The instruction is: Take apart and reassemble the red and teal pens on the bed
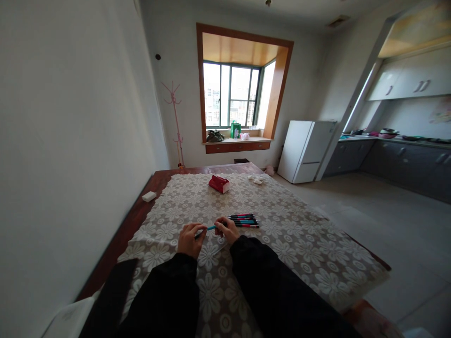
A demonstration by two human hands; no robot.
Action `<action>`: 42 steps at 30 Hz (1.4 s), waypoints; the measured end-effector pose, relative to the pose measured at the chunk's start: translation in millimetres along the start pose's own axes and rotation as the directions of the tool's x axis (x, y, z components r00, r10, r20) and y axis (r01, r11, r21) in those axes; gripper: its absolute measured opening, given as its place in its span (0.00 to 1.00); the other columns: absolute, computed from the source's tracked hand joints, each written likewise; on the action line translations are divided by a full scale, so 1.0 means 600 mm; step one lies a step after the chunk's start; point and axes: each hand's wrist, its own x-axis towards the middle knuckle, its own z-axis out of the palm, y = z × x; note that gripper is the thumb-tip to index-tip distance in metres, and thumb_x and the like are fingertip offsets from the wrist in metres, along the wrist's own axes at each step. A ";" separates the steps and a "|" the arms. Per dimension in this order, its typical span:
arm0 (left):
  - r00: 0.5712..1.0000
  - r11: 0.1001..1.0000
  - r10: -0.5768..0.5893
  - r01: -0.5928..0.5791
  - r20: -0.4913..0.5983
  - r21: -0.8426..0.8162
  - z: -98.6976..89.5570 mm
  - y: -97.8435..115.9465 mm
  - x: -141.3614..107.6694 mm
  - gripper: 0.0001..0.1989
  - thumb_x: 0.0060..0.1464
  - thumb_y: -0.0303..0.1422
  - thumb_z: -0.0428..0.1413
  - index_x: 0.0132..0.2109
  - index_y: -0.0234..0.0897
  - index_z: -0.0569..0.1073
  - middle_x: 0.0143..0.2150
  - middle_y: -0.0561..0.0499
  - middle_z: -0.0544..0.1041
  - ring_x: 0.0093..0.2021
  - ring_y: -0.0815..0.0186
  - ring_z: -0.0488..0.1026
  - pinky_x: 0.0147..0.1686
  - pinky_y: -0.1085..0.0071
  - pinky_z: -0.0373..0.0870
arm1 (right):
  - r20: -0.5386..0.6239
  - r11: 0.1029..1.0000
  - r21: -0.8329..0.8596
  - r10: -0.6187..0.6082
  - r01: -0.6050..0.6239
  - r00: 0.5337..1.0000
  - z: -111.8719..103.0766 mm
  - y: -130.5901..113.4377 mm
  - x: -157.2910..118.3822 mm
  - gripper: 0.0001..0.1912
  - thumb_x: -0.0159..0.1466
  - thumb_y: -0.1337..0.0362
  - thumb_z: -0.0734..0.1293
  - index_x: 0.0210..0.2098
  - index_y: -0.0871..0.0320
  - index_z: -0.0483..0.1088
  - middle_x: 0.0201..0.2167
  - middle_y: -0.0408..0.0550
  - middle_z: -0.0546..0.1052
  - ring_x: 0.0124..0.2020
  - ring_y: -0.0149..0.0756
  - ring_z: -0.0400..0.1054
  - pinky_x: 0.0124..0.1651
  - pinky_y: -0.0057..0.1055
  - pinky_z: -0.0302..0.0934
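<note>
Between my two hands is a slim blue pen (211,228), held roughly level above the tablecloth. My left hand (190,238) pinches its left part, where a dark end shows below the fingers. My right hand (226,229) is closed around the other end, and the fingers hide that tip. Just beyond and to the right of my right hand, several pens (246,220) in black, blue and red lie side by side on the lace tablecloth (282,234).
A red tissue pack (219,184) lies farther back, with crumpled white tissues (255,180) to its right. A small white box (149,196) rests on the wooden table edge at left. A black flat object (114,291) is near my left sleeve. The wall borders the table's left side.
</note>
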 end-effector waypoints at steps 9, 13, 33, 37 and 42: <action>0.993 0.998 -0.020 0.012 -0.119 -0.069 -0.006 -0.007 0.004 0.07 0.54 0.38 0.55 0.37 0.43 0.76 0.38 0.51 0.77 0.42 0.61 0.71 0.45 0.64 0.66 | 0.140 0.984 -0.135 -0.101 0.120 0.985 0.012 -0.006 -0.011 0.09 0.55 0.64 0.67 0.36 0.58 0.71 0.29 0.45 0.78 0.32 0.35 0.72 0.34 0.29 0.62; 0.995 0.999 0.004 -0.007 -0.102 -0.033 -0.002 -0.007 0.002 0.07 0.54 0.37 0.55 0.37 0.44 0.77 0.38 0.51 0.78 0.43 0.61 0.70 0.45 0.64 0.66 | 0.080 0.963 -0.183 -0.183 0.195 0.980 0.010 -0.009 -0.010 0.06 0.57 0.65 0.66 0.35 0.57 0.71 0.30 0.46 0.78 0.34 0.36 0.72 0.40 0.34 0.63; 0.979 0.984 -0.089 0.057 0.182 0.170 0.022 -0.024 -0.012 0.13 0.44 0.27 0.55 0.37 0.45 0.78 0.47 0.50 0.74 0.52 0.55 0.64 0.56 0.55 0.56 | -0.005 0.903 -0.258 -0.356 0.342 0.935 0.012 -0.003 -0.014 0.09 0.57 0.68 0.64 0.38 0.56 0.63 0.32 0.47 0.76 0.31 0.35 0.70 0.36 0.33 0.65; 0.983 0.986 -0.074 0.046 0.169 0.163 0.029 -0.031 -0.016 0.11 0.44 0.28 0.55 0.36 0.45 0.78 0.46 0.49 0.75 0.52 0.54 0.65 0.55 0.53 0.56 | 0.018 0.855 -0.361 -0.391 0.371 0.920 0.012 -0.007 -0.018 0.09 0.57 0.70 0.63 0.39 0.56 0.65 0.34 0.47 0.77 0.33 0.35 0.70 0.41 0.34 0.64; 0.983 0.986 -0.073 0.046 0.167 0.162 0.029 -0.031 -0.016 0.10 0.45 0.29 0.56 0.35 0.46 0.78 0.46 0.49 0.75 0.52 0.55 0.65 0.55 0.54 0.56 | 0.092 0.873 -0.378 -0.295 0.308 0.951 0.013 0.010 -0.011 0.10 0.54 0.72 0.63 0.37 0.56 0.65 0.30 0.44 0.77 0.30 0.35 0.72 0.37 0.31 0.65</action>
